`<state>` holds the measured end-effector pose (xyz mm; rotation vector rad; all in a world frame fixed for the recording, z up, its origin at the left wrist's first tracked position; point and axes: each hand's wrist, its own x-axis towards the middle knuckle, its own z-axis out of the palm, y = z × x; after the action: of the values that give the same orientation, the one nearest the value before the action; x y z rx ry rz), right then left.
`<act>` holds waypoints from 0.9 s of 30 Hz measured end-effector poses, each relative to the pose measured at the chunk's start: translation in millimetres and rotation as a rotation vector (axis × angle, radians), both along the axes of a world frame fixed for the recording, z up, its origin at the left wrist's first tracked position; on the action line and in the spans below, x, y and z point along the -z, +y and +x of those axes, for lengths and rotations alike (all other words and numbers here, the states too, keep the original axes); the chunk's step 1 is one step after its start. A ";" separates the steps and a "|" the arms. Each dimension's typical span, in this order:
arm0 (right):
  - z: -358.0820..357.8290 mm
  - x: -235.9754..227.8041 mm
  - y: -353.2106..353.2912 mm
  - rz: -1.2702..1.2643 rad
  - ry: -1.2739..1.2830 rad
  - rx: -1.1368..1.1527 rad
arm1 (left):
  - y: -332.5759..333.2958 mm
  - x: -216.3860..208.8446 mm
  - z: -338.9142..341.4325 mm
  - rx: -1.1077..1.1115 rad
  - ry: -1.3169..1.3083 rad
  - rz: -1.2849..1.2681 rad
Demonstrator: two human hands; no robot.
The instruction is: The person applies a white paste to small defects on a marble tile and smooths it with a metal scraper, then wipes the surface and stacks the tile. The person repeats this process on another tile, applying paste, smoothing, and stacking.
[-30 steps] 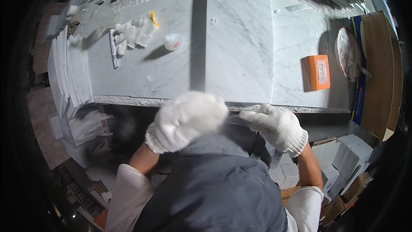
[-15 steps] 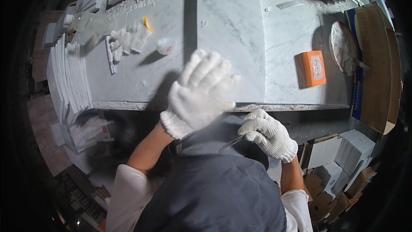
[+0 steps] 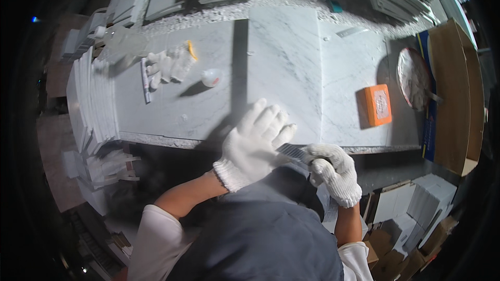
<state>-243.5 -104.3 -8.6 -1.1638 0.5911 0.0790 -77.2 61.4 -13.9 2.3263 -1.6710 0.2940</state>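
Both my hands wear white knit gloves. My left hand (image 3: 255, 143) lies flat with fingers spread at the near edge of a white marble slab (image 3: 284, 67) on the stone workbench (image 3: 172, 109). My right hand (image 3: 333, 169) is closed around a dark, flat, ribbed tool (image 3: 292, 152) held at the slab's near edge, just right of my left hand. The tool's far end sits under my left fingertips. My grey apron fills the lower middle of the view.
An orange block (image 3: 377, 105) lies on the bench at right, beside a round disc (image 3: 411, 78) and a wooden board (image 3: 453, 93). Spare gloves (image 3: 166, 65), a marker and a small white cup (image 3: 211, 77) lie at left. Tile stacks (image 3: 88, 104) line the left and back; boxes stand at lower right.
My left hand has come down from raised in front of me onto the slab's near edge. My right hand stays at the edge, gripping the tool.
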 end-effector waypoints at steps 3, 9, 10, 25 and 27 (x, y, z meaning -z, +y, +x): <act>-1.8 4.6 -2.4 -0.111 -0.077 0.067 | 5.4 -12.4 -2.3 0.000 0.173 0.022; 9.8 13.9 3.8 -0.337 -0.110 0.197 | 30.6 -26.3 -8.7 -0.028 0.282 -0.001; 12.6 12.8 5.4 -0.343 -0.107 0.220 | 35.0 -26.2 -7.2 -0.058 0.378 -0.027; 48.7 -10.1 19.9 -0.688 -0.340 -0.177 | 21.6 -34.7 5.1 -0.336 1.786 -0.325; 44.7 -11.9 15.8 -0.785 -0.280 -0.227 | 23.9 -34.3 5.5 -0.390 1.697 -0.151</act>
<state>-198.9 -88.5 3.3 -1.9635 0.2290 -0.1360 -71.6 85.3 20.4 1.6090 -0.3033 -1.1160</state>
